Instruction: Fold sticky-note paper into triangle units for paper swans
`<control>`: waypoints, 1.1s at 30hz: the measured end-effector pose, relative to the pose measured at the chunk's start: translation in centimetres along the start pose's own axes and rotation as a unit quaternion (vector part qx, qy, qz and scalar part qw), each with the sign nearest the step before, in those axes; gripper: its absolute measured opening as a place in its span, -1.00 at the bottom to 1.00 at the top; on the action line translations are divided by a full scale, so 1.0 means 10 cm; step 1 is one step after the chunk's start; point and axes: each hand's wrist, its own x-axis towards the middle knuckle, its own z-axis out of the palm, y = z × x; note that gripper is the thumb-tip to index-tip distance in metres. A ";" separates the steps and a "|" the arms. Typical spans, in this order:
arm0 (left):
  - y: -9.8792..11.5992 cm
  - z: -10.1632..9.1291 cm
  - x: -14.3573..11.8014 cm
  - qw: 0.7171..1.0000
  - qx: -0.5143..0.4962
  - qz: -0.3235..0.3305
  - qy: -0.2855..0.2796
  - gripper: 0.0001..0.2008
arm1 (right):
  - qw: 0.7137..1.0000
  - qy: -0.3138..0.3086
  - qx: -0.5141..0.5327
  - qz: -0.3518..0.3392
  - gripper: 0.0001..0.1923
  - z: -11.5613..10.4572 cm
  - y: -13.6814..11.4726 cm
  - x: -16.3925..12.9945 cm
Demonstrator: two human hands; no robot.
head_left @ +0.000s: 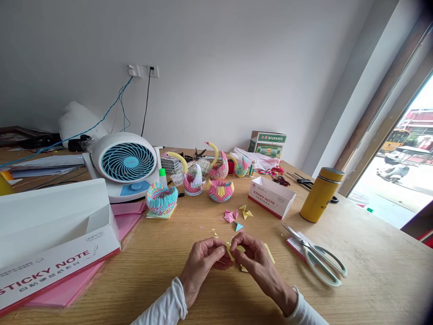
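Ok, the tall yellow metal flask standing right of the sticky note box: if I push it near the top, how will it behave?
The tall yellow metal flask is narrow and upright, so a high push would probably tip it. Being cylindrical, it would likely then roll on the wooden table, perhaps toward the white-handled scissors. Its smooth wall looks somewhat slippery.

A plain white wall (237,67) rises behind the wooden tabletop (372,271), with sockets (144,71) at far left. Daylight enters through a wood-framed window (399,149) at right.
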 end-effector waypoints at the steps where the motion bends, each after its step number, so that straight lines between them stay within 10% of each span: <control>1: 0.00 0.00 0.00 1.000 -0.003 -0.003 -0.002 -0.71 | 1.000 0.002 -0.012 -0.006 -0.83 0.00 0.00 0.00; 33: -0.13 -0.07 0.11 0.993 0.077 0.074 0.043 -0.70 | 0.995 0.064 0.074 -0.005 -0.57 0.03 0.22 0.04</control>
